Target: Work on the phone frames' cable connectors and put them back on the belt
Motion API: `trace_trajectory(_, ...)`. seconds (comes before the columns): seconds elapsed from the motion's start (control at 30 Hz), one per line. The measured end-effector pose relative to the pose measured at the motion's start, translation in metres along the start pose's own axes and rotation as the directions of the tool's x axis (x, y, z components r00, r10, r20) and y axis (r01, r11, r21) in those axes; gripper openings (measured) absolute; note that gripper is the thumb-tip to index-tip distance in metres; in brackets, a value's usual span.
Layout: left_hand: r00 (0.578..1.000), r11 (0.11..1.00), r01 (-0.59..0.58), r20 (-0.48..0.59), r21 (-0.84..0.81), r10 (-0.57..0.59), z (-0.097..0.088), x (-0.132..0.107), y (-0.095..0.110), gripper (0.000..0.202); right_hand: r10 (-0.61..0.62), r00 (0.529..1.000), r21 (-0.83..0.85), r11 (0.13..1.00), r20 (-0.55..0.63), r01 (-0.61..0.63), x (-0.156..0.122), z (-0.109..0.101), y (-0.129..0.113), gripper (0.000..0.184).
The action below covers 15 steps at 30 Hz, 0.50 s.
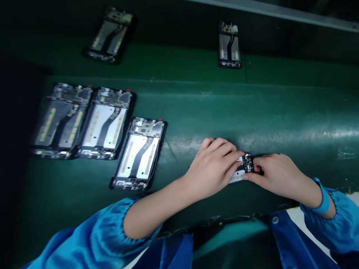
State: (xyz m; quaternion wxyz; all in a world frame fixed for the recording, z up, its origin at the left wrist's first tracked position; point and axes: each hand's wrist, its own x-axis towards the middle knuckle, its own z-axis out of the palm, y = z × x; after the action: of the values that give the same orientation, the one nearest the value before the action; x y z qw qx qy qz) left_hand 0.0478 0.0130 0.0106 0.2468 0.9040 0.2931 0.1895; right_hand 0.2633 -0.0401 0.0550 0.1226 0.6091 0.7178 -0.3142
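Pinching from both sides, the left hand (213,168) and the right hand (277,175) close their fingertips on a phone frame (242,167) lying flat on the dark green belt (280,112), near its front edge. A row of three frames (103,123) lies side by side to the left. Two farther frames (229,45) rest towards the back, under a pale rail (280,13) in a dim room.

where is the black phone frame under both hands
Head view: black phone frame lies right of centre on the green belt, between left hand and right hand.
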Motion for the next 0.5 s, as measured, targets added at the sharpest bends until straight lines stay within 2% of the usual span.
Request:
trace_trajectory(0.07,0.999,0.999,0.004,-0.046,0.035,-0.002,-0.001,-0.002,0.003,0.021,-0.009,0.999,0.078,0.997,0.032,0.006,0.0,-0.003,0.002,0.043)
trace_trajectory(0.13,0.998,0.998,0.014,-0.063,0.063,-0.01,-0.001,-0.004,0.006,0.022,-0.008,0.997,0.234,0.972,0.078,-0.011,0.005,-0.008,0.006,0.043)
trace_trajectory(0.2,0.997,0.996,0.022,-0.069,0.083,-0.016,0.0,-0.004,0.007,0.021,0.028,0.987,0.443,0.891,0.159,-0.097,0.011,-0.012,0.011,0.038)
trace_trajectory(0.27,0.996,0.996,0.021,-0.094,0.091,-0.013,0.002,-0.002,0.008,0.02,0.07,0.965,0.599,0.772,0.252,-0.212,0.017,-0.015,0.015,0.031)
trace_trajectory(0.33,0.992,0.995,0.015,-0.127,0.098,-0.002,0.005,-0.001,0.008,0.019,0.095,0.942,0.658,0.693,0.322,-0.295,0.022,-0.017,0.017,0.027)
trace_trajectory(0.5,0.992,0.996,0.005,-0.127,0.094,0.007,0.011,-0.002,0.007,0.023,0.132,0.919,0.637,0.683,0.372,-0.357,0.024,-0.017,0.012,0.026)
